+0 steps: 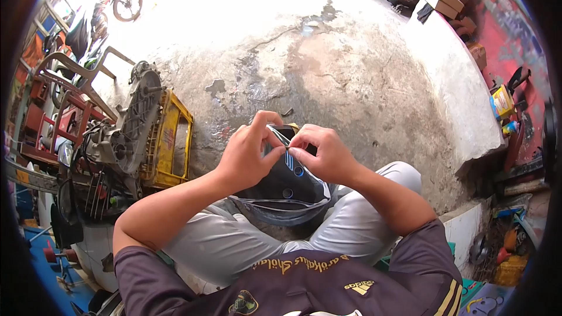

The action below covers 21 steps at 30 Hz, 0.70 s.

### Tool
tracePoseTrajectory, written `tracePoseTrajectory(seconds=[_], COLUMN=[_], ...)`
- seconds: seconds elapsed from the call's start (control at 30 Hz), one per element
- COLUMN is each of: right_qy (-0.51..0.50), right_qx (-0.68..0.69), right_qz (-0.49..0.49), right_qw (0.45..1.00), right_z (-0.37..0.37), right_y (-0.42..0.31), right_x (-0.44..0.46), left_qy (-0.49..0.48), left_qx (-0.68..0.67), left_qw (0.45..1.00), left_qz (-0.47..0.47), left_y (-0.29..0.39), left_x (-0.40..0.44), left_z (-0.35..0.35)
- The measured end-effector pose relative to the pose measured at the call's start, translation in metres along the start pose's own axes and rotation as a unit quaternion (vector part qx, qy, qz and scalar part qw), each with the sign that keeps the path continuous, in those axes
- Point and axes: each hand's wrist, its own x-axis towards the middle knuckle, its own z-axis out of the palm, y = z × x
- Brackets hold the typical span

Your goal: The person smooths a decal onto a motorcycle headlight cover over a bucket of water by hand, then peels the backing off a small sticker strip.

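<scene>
A black cover with white piping and blue ring marks (269, 181) lies between my bent knees; its exact kind is unclear. My left hand (249, 147) is over its far part, thumb and fingers closed in a pinch near the white edge. From the other side, my right hand (323, 153) also pinches, its fingertips meeting the left ones above the cover. Whatever small part sits between the fingertips is hidden. Under the cover's near edge shows a dark rounded body (281, 215).
At left stand a yellow crate (174, 140), a greasy engine casing (132, 123) and a chair (76, 73). A low white ledge (456, 93) runs along the right. A small dark curved piece (287, 112) lies on the wet-stained concrete floor (374, 88).
</scene>
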Motion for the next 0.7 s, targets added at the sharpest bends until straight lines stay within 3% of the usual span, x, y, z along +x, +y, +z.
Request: tracePoseTrajectory(seconds=[0.2, 0.33, 0.5, 0.7], right_qy=[0.006, -0.008, -0.033, -0.058], right_qx=[0.011, -0.002, -0.047, -0.071], right_qz=[-0.016, -0.006, -0.015, -0.005], right_qw=[1.0, 1.0, 0.998, 0.996], right_z=[0.002, 0.004, 0.01, 0.011], right_y=[0.001, -0.007, -0.007, -0.005], right_x=[-0.002, -0.002, 0.0, -0.002], left_qy=[-0.02, -0.03, 0.008, -0.026], left_qx=[0.001, 0.007, 0.029, 0.021], left_qw=[0.998, 0.998, 0.991, 0.996], left_qz=[0.062, 0.054, 0.13, 0.08], left_y=[-0.005, -0.002, -0.01, -0.005], left_x=[0.002, 0.001, 0.001, 0.002], left_z=[0.001, -0.001, 0.008, 0.001])
